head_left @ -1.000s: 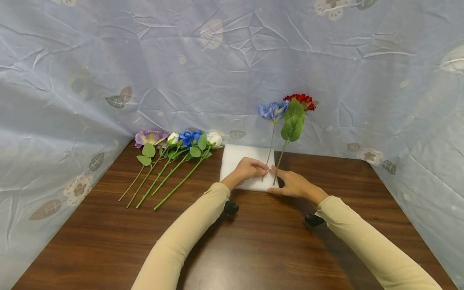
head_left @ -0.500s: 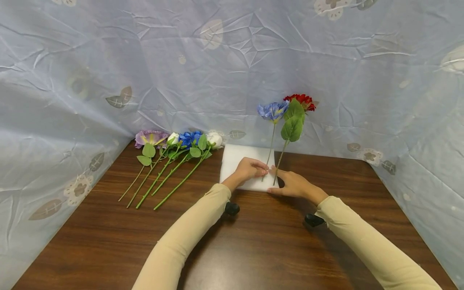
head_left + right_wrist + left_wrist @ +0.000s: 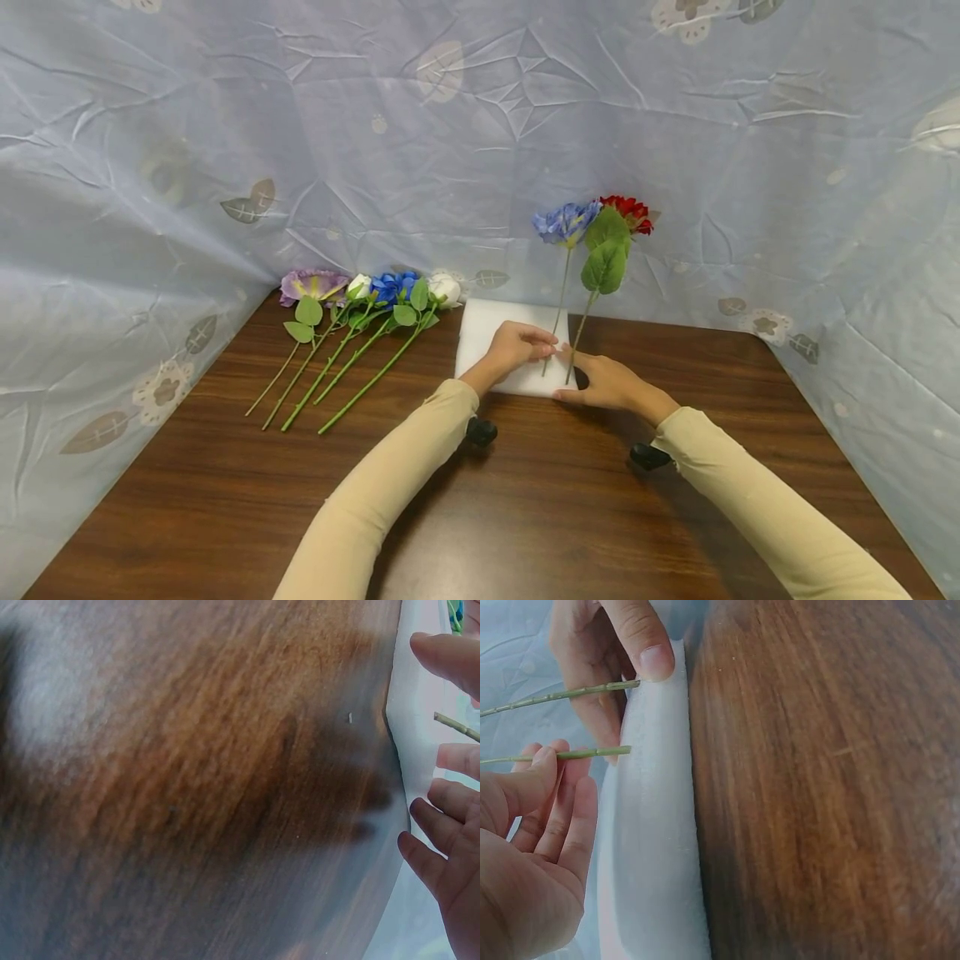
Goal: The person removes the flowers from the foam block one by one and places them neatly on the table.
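My left hand (image 3: 513, 347) pinches the thin green stem (image 3: 592, 752) of an artificial light blue flower (image 3: 564, 225) between thumb and fingers. The stem stands nearly upright, its lower end at the white foam block (image 3: 480, 329); how deep it goes cannot be seen. Right beside it, a red flower (image 3: 636, 217) with large green leaves (image 3: 604, 265) stands at the block's right side. My right hand (image 3: 615, 383) rests at the block's right front corner, around the red flower's stem. Its thumb (image 3: 656, 661) touches the front edge, and the fingers (image 3: 426, 862) are spread fairly straight.
Left of the block lie several artificial flowers on the brown wooden table (image 3: 510, 517): a purple one (image 3: 311, 286), a blue one (image 3: 393, 287) and white ones, including a white rose (image 3: 444, 288). A pale patterned curtain (image 3: 375, 167) hangs behind and at both sides.
The light blue flower and my left hand have risen very slightly, and the bloom now overlaps the red one a little more. My right hand and the foam block stay in place.
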`<state>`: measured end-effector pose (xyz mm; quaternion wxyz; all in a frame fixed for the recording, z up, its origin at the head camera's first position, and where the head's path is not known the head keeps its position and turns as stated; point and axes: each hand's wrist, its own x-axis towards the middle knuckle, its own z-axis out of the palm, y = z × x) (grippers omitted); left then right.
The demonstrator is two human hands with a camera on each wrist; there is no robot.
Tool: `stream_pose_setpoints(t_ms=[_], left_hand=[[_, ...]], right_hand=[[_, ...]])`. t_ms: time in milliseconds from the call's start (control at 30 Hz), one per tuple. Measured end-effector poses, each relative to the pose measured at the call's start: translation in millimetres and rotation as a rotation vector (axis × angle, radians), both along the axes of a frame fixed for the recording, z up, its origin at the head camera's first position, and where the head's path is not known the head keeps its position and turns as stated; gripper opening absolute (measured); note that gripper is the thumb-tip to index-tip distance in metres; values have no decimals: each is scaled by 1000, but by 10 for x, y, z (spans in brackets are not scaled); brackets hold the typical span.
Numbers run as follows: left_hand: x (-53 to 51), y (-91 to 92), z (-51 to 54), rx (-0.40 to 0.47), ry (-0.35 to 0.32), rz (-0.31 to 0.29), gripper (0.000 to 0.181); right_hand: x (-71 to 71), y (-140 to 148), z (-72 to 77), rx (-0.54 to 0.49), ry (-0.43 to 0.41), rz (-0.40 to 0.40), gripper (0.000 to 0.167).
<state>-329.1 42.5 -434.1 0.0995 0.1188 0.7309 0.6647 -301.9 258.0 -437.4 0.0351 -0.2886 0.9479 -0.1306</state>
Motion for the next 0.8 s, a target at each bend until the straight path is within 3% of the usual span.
stream_pose_setpoints(t_ms=[433,800], left_hand=[[56,-147,147,-79,46,-18,21],[140,-482,296,-145,143,-47,22]], right_hand=[[-13,-17,-3,16,-20,-14,92],[-18,-29,0,15,-36,-28,90]])
